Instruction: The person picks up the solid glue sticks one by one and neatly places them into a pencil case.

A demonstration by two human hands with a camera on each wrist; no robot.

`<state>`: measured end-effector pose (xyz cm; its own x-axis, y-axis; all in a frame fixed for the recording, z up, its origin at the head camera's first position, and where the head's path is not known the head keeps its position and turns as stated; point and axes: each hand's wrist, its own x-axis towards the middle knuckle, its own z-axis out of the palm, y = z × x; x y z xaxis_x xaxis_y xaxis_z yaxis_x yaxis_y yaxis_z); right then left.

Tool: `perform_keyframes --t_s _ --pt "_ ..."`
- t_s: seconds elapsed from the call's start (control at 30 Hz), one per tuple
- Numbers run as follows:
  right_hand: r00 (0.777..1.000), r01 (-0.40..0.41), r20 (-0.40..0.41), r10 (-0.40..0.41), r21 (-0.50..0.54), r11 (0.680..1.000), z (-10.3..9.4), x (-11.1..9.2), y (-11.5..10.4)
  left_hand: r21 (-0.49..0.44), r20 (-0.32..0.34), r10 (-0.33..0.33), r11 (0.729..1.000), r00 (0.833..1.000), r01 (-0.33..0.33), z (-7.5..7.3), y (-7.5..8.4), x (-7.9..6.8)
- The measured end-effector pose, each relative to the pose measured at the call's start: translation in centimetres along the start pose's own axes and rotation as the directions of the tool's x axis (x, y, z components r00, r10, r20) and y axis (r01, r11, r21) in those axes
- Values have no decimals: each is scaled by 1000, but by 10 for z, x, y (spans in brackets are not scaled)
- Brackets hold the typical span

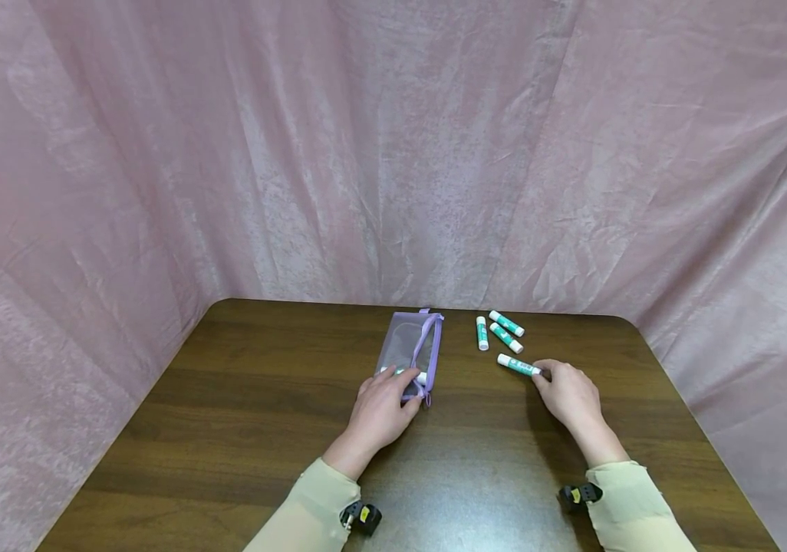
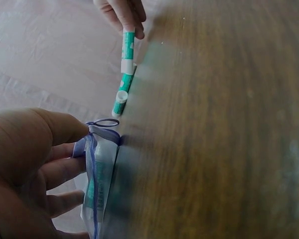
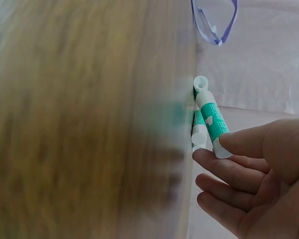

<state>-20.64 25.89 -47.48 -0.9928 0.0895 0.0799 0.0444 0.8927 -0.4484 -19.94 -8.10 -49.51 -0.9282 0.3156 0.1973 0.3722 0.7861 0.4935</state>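
Thumb and forefinger of my right hand (image 1: pixel 571 392) pinch a green-and-white glue stick (image 1: pixel 518 365) by one white end. The right wrist view shows that glue stick (image 3: pixel 213 122) tilted, its other end pointing away from the palm. My left hand (image 1: pixel 381 408) holds the near end of a mesh pouch (image 1: pixel 400 337) with purple zipper trim, thumb at the zipper end and fingers along the side. Through the pouch's mesh in the left wrist view, a green-and-white glue stick (image 2: pixel 98 184) shows inside. The zipper side gapes in the head view.
Three more glue sticks lie beyond the right hand: one upright in view (image 1: pixel 482 333), one slanted behind (image 1: pixel 507 323) and one slanted in front (image 1: pixel 506 337). The brown wooden table (image 1: pixel 242 414) ends at a pink curtain (image 1: pixel 380 153).
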Motion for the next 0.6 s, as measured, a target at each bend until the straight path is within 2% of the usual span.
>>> perform_keyframes --t_s 0.6 --pt "999 30 10 -32 146 989 9 6 -8 -2 6 -1 1000 1000 1 -2 1 0"
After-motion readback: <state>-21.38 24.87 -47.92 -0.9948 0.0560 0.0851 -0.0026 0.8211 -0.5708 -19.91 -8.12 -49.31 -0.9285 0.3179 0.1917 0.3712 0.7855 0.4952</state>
